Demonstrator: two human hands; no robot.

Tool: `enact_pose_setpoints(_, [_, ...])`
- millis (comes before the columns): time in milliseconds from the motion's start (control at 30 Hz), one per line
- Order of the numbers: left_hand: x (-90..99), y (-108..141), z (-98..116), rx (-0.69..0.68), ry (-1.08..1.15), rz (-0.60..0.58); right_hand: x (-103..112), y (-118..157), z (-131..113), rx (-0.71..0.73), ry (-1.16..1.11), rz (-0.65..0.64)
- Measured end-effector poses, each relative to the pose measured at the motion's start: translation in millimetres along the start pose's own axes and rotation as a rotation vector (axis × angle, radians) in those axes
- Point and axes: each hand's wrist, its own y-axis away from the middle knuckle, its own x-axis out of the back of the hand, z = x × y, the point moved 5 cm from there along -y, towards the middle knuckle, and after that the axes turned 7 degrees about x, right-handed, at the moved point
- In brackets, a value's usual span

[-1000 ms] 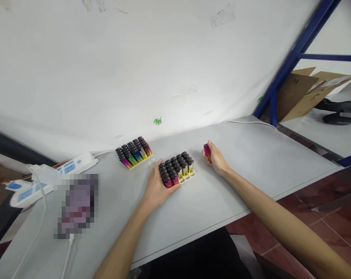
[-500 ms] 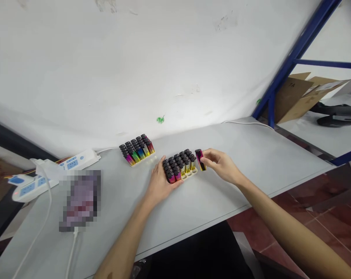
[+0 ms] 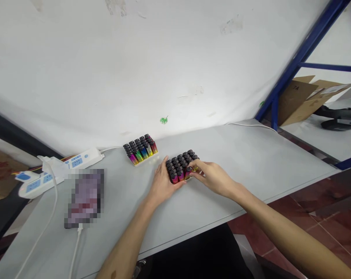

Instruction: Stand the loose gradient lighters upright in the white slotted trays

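Observation:
A pale tray of lighters point(image 3: 180, 164) with black tops stands on the grey table point(image 3: 222, 151). My left hand point(image 3: 161, 184) is wrapped round the tray's left end and near edge. In the front row, beside two pink lighters, a pink lighter point(image 3: 188, 171) is pinched between the thumb and fingers of my right hand point(image 3: 209, 175), which hides part of the tray's right end. Another tray of lighters point(image 3: 140, 150), in several colours, stands farther back to the left, near the wall.
At the left lie a white power strip point(image 3: 72, 162) with plugs and a blurred-out device point(image 3: 85, 197) on a white cable point(image 3: 76, 248). A blue metal frame point(image 3: 294, 64) and a cardboard box point(image 3: 300, 99) are at the right. A thin cable runs along the back.
My right hand has moved left with the lighter, from beside the tray to its front row. My left hand still holds the tray. The view has shifted slightly.

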Motion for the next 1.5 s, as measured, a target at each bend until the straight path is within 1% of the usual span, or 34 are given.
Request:
enact_pose_setpoints(100, [0.0, 1, 0, 0.004, -0.007, -0.004, 4, -2, -5, -0.021, 0.101, -0.039])
enact_pose_setpoints(200, [0.2, 2, 1, -0.008, -0.006, -0.004, 7, -5, -10, 0.000, 0.148, -0.063])
enact_pose_setpoints(300, [0.2, 3, 1, -0.019, -0.002, 0.002, 10, -7, -13, 0.041, 0.157, -0.053])
enact_pose_setpoints(367, [0.0, 3, 1, -0.017, -0.010, 0.006, 7, -6, -14, 0.064, 0.173, -0.041])
enact_pose_setpoints(433, [-0.3, 3, 1, -0.011, -0.027, 0.013, -2, -2, -11, 0.058, 0.216, 0.003])
enact_pose_setpoints(533, [-0.9, 3, 1, 0.001, -0.061, 0.025, -17, 10, -2, 0.056, 0.335, 0.172])
enact_pose_setpoints(567, [-1.3, 3, 2, 0.004, -0.070, 0.027, -23, 15, 1, 0.100, 0.374, 0.224])
enact_pose_setpoints(600, [-1.6, 3, 2, 0.006, -0.076, 0.027, -29, 20, 2, 0.174, 0.395, 0.241])
enact_pose_setpoints(667, [-2.1, 2, 2, 0.010, -0.082, 0.027, -39, 28, 4, 0.360, 0.387, 0.192])
enact_pose_setpoints(733, [-2.4, 2, 1, 0.013, -0.074, 0.024, -41, 34, 4, 0.517, 0.362, 0.087])
enact_pose_setpoints(800, [-2.3, 3, 0, 0.010, -0.060, 0.024, -36, 37, 1, 0.600, 0.354, -0.016])
enact_pose_setpoints(867, [-2.4, 2, 0, -0.004, -0.057, 0.024, -29, 38, -5, 0.619, 0.374, -0.097])
enact_pose_setpoints(933, [-2.4, 2, -1, -0.014, -0.067, 0.030, -24, 38, -10, 0.615, 0.409, -0.153])
enact_pose_setpoints(1000, [-2.3, 2, -1, -0.015, -0.077, 0.037, -21, 37, -13, 0.618, 0.394, -0.163])
enact_pose_setpoints(1033, [-2.1, 2, -1, -0.014, -0.078, 0.039, -19, 37, -13, 0.615, 0.350, -0.134])
enact_pose_setpoints(1100, [-1.8, 2, -1, -0.013, -0.078, 0.039, -15, 34, -10, 0.572, 0.211, -0.010])
enact_pose_setpoints(1200, [-1.5, 2, 0, -0.019, -0.069, 0.026, -15, 28, 3, 0.422, 0.018, 0.185])
enact_pose_setpoints(1300, [-1.3, 2, 1, -0.014, -0.060, 0.016, -22, 22, 12, 0.301, -0.042, 0.258])
enact_pose_setpoints(1400, [-1.4, 1, 0, -0.006, -0.047, 0.012, -28, 16, 16, 0.166, 0.003, 0.259])
enact_pose_setpoints(1500, [-1.8, 1, 0, 0.000, -0.042, 0.006, -33, 12, 17, 0.046, 0.144, 0.187])
